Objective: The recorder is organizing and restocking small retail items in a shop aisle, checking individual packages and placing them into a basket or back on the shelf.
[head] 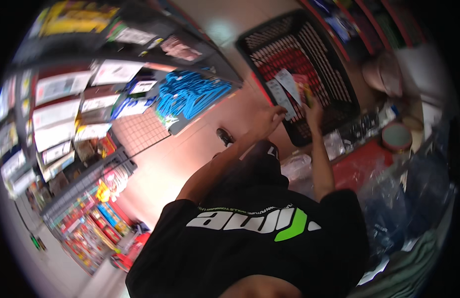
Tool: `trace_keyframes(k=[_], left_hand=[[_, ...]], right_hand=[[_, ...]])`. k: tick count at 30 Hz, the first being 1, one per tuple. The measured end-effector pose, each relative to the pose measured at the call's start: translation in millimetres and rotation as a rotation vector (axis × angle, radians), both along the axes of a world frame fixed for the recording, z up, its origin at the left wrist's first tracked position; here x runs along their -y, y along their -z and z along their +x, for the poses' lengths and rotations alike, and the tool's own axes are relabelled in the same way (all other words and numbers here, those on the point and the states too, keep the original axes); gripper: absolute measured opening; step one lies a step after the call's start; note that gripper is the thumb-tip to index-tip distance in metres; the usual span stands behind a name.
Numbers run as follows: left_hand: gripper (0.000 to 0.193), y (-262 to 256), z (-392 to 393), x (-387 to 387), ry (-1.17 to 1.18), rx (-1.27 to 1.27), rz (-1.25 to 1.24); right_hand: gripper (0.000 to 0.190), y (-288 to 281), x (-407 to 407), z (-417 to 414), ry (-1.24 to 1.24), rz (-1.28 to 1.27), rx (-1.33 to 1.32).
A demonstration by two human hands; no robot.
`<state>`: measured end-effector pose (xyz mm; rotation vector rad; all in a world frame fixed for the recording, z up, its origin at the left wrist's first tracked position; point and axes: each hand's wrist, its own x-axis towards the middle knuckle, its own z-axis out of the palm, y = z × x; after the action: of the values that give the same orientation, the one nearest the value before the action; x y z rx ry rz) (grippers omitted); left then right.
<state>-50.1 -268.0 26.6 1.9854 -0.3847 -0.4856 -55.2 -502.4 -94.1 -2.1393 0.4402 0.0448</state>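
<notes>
A black plastic shopping basket [347, 87] with slatted walls is in front of me, tilted in the view, its bottom showing red through the slots. My right hand [313, 111] is over its near part, fingers closed on a red and yellow packet [301, 82]. Against that packet lies a white printed packet or card [288, 85]. Another pale printed packet [276, 93] is beside it, close to the basket's left wall. My left hand [269, 120] is at the basket's near left rim, fingertips at the pale packet's lower end; blur hides whether they grip it.
Left of me, a shelf unit holds white boxes [58, 87] and a pile of blue hangers or cords [192, 93]. On the right are a round-topped container [396, 137], clear plastic bags [298, 167] and dark plastic-wrapped goods [386, 212]. Small colourful packages [86, 238] fill a lower-left rack.
</notes>
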Motion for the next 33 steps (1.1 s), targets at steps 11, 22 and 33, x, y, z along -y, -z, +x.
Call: trace_keyframes(k=[11, 22, 33], left_hand=[[0.041, -64.1, -75.8, -118.4, -0.347, -0.232, -0.118], [0.045, -72.5, -144.7, -245.0, -1.236, -0.205, -0.449], [0.054, -11.6, -182.6, -492.1, -1.578, 0.022, -0.2]], right_hand=[[0.031, -151.3, -70.3, -34.7, -0.52, -0.28, 0.63], [0.035, -186.6, -339.9, -24.9, -1.054, 0.451, -0.049], [0.047, -132.0, -629.6, -50.3, -1.266, 0.351, -0.158]])
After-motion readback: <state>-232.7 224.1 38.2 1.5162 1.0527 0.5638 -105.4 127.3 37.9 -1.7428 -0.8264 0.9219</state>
